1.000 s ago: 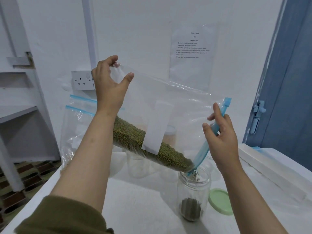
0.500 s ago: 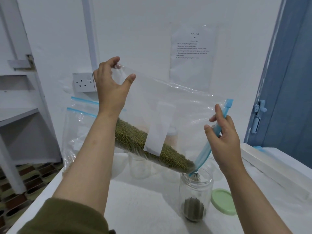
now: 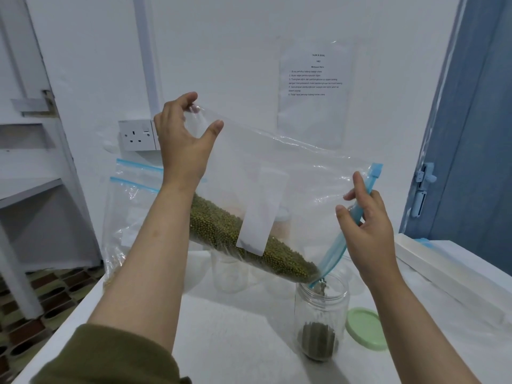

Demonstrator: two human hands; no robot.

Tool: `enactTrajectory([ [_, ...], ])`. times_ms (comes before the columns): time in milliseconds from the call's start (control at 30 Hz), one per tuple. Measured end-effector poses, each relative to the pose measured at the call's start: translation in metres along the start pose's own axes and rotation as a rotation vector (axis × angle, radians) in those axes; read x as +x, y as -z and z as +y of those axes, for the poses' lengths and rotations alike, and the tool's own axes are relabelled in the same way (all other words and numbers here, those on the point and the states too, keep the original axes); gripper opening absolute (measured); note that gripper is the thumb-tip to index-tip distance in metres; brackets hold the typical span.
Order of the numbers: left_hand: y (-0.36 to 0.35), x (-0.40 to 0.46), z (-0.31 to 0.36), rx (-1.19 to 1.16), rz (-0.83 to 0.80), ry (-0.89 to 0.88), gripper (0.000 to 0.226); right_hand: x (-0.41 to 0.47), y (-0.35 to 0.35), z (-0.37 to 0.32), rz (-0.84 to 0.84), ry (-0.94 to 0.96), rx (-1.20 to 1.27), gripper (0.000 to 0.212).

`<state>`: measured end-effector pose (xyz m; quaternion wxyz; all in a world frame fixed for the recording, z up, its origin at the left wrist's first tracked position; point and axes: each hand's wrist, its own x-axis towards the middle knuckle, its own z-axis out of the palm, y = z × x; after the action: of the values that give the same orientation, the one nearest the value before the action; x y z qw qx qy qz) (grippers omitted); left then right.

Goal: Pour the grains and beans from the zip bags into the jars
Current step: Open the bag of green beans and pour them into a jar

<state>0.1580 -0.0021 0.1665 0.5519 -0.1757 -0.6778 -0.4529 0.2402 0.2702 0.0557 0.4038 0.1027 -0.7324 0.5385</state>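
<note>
Presently, a white table [image 3: 235,328] carries an open clear jar [image 3: 321,314] near its right edge. Above it hangs the tilted zip bag [image 3: 277,184] of mung beans [image 3: 249,245], low corner in the jar's mouth. The left hand [image 3: 182,139] pinches the raised corner; the right hand [image 3: 368,228] grips the blue zip strip [image 3: 371,176].

Clear zip bag [image 3: 291,173], blue zip strip, white blank label on its face; held tilted above the open jar [image 3: 321,314], mouth corner lowest, directly over the jar mouth. Green mung beans [image 3: 243,245] banked along the bag's lower edge, running down toward that corner. Jar: clear, upright, lidless, shallow layer of beans at its bottom. Pale green lid [image 3: 365,328] lies flat just right of the jar.
</note>
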Motion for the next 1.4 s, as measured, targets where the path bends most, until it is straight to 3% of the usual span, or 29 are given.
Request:
enactTrajectory([
  [1400,-0.0013,-0.0034,0.0075,-0.014,-0.004,0.013,0.051,-0.0064,0.0018,0.0029,0.031,-0.031,0.027,0.056],
])
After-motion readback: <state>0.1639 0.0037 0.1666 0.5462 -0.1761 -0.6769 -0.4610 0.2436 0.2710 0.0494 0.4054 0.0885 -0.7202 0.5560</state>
